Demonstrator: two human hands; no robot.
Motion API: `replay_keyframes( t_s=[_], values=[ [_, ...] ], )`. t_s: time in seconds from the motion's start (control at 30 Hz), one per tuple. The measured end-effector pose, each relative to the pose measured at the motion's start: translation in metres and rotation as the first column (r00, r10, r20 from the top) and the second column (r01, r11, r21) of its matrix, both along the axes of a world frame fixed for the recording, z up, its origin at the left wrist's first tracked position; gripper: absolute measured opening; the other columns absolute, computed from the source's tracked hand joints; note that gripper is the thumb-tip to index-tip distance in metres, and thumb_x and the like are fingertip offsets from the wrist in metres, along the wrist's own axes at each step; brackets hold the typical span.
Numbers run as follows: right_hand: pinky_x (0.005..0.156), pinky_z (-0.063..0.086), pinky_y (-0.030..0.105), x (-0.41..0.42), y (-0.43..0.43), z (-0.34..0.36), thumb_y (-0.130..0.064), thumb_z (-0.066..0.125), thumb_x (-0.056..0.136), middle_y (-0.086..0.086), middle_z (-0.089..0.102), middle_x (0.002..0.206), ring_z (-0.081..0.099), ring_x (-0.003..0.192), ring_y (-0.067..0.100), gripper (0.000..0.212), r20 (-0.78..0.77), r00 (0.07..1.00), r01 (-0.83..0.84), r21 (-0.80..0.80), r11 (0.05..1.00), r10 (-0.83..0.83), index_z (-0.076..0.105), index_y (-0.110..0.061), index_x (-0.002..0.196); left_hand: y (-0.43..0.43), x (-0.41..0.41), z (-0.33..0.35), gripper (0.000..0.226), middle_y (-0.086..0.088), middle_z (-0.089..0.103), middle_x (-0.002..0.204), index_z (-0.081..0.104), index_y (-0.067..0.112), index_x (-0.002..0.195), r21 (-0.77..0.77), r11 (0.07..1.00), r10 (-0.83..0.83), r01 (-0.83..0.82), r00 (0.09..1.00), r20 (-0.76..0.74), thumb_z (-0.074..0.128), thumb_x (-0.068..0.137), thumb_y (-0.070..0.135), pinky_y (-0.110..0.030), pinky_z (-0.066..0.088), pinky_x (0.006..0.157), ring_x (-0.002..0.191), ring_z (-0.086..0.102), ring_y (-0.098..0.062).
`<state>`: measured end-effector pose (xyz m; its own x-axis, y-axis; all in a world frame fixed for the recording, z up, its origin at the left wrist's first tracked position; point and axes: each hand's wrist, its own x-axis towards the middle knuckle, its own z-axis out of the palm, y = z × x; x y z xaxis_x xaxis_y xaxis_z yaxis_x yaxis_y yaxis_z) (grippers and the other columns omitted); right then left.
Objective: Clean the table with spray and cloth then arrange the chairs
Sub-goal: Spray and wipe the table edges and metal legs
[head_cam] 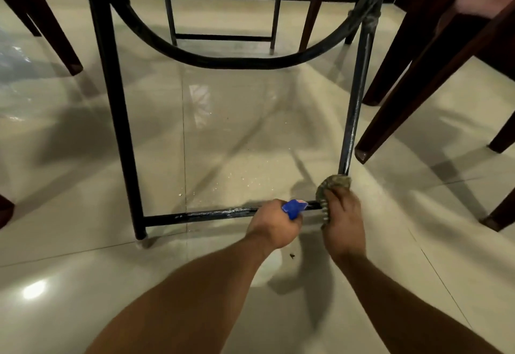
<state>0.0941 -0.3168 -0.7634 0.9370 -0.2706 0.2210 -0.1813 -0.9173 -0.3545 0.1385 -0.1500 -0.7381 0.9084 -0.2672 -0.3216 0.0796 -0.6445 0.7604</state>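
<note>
Left hand point(271, 224) gripping spray bottle point(294, 207), right hand point(342, 217) beside it clutching cloth point(333, 183) against worktop frame's lower bar point(200, 215), chair legs point(412, 103) standing beyond.

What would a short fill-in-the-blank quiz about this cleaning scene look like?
The left hand grips a spray bottle coloured ____.
The right hand holds a ____ where the table frame's lower bar meets its leg.
Pale crumbs lie scattered on the tiled ____.
Missing words: blue; cloth; floor.
</note>
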Motion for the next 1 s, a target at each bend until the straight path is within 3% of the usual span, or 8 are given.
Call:
replay_keyframes(
  t_s=[0.2, 0.33, 0.47, 0.6, 0.77, 0.87, 0.93, 1.0],
  values=[
    [0.125, 0.013, 0.037, 0.014, -0.002, -0.007, -0.006, 0.057, 0.093, -0.008, 0.015, 0.163, 0.01, 0.152, 0.012, 0.075, -0.279, 0.876, -0.384, 0.085, 0.919, 0.392, 0.024, -0.022, 0.158, 0.014, 0.01, -0.003, 0.026, -0.014, 0.067, 0.069, 0.065, 0.012, 0.082, -0.139, 0.987, 0.08, -0.087, 0.995, -0.052, 0.062, 0.083, 0.037, -0.051, 0.059, 0.061, 0.068, 0.069, -0.038],
    [0.125, 0.007, 0.034, 0.013, 0.013, -0.005, 0.002, 0.038, 0.096, -0.006, 0.005, 0.166, 0.0, 0.154, 0.017, 0.074, -0.267, 0.963, -0.047, -0.003, 0.999, 0.045, 0.009, -0.022, 0.159, 0.027, 0.014, 0.005, 0.024, -0.016, 0.07, 0.076, 0.065, 0.012, 0.085, -0.119, 0.991, 0.064, -0.067, 0.997, -0.033, 0.065, 0.088, 0.036, -0.05, 0.06, 0.065, 0.073, 0.07, -0.039],
    [0.118, 0.029, 0.029, 0.016, 0.05, 0.005, -0.016, 0.046, 0.096, -0.003, 0.043, 0.151, 0.038, 0.141, 0.015, 0.051, -0.254, 0.825, -0.441, 0.271, 0.856, 0.506, 0.043, -0.024, 0.147, 0.042, 0.016, 0.008, 0.022, -0.012, 0.07, 0.077, 0.067, 0.014, 0.085, -0.06, 0.998, 0.037, -0.036, 0.999, 0.017, 0.063, 0.091, 0.035, -0.047, 0.061, 0.069, 0.07, 0.07, -0.034],
    [0.125, 0.006, 0.035, 0.015, 0.036, -0.004, 0.008, 0.035, 0.093, -0.001, 0.002, 0.167, 0.0, 0.154, 0.017, 0.076, -0.231, 0.973, -0.021, 0.0, 1.0, 0.021, 0.01, -0.02, 0.16, 0.063, 0.012, 0.006, 0.02, -0.014, 0.07, 0.083, 0.063, 0.018, 0.086, -0.027, 0.998, 0.059, -0.06, 0.998, -0.023, 0.065, 0.092, 0.037, -0.048, 0.062, 0.071, 0.075, 0.071, -0.033],
    [0.121, 0.002, 0.02, 0.01, 0.08, 0.008, -0.009, 0.049, 0.099, -0.015, 0.013, 0.159, 0.004, 0.15, 0.007, 0.064, -0.219, 0.765, -0.572, 0.204, 0.795, 0.606, 0.025, -0.024, 0.157, 0.09, 0.013, 0.004, 0.014, -0.006, 0.068, 0.079, 0.062, 0.022, 0.085, -0.003, 0.999, 0.038, -0.039, 0.999, -0.03, 0.065, 0.092, 0.033, -0.044, 0.063, 0.071, 0.072, 0.069, -0.025],
    [0.124, 0.015, 0.031, 0.024, 0.064, 0.005, 0.008, 0.049, 0.091, -0.003, 0.026, 0.161, 0.018, 0.151, 0.015, 0.069, 0.029, 0.984, -0.176, 0.246, 0.953, 0.174, 0.037, -0.016, 0.154, 0.11, 0.012, 0.005, 0.021, -0.008, 0.066, 0.075, 0.064, 0.016, 0.089, 0.028, 0.998, 0.061, -0.06, 0.997, -0.039, 0.064, 0.088, 0.037, -0.049, 0.062, 0.069, 0.065, 0.066, -0.026],
    [0.121, 0.017, 0.027, 0.029, 0.062, 0.006, -0.002, 0.054, 0.096, 0.006, 0.028, 0.161, 0.022, 0.151, 0.022, 0.062, 0.029, 0.982, 0.156, 0.433, 0.888, -0.186, 0.034, -0.01, 0.154, 0.123, 0.015, 0.009, 0.025, -0.011, 0.068, 0.08, 0.062, 0.014, 0.093, 0.056, 0.995, 0.083, -0.08, 0.995, -0.055, 0.063, 0.087, 0.039, -0.05, 0.062, 0.07, 0.07, 0.07, -0.029],
    [0.122, 0.003, 0.028, 0.029, 0.072, 0.004, -0.003, 0.059, 0.093, 0.016, 0.013, 0.165, 0.008, 0.153, 0.029, 0.075, -0.081, 0.96, 0.279, 0.284, 0.917, -0.267, 0.019, -0.001, 0.157, 0.134, 0.019, 0.016, 0.025, -0.011, 0.07, 0.084, 0.059, 0.016, 0.091, 0.099, 0.991, 0.092, -0.087, 0.995, -0.047, 0.063, 0.086, 0.04, -0.048, 0.062, 0.071, 0.075, 0.072, -0.03]
  ],
)
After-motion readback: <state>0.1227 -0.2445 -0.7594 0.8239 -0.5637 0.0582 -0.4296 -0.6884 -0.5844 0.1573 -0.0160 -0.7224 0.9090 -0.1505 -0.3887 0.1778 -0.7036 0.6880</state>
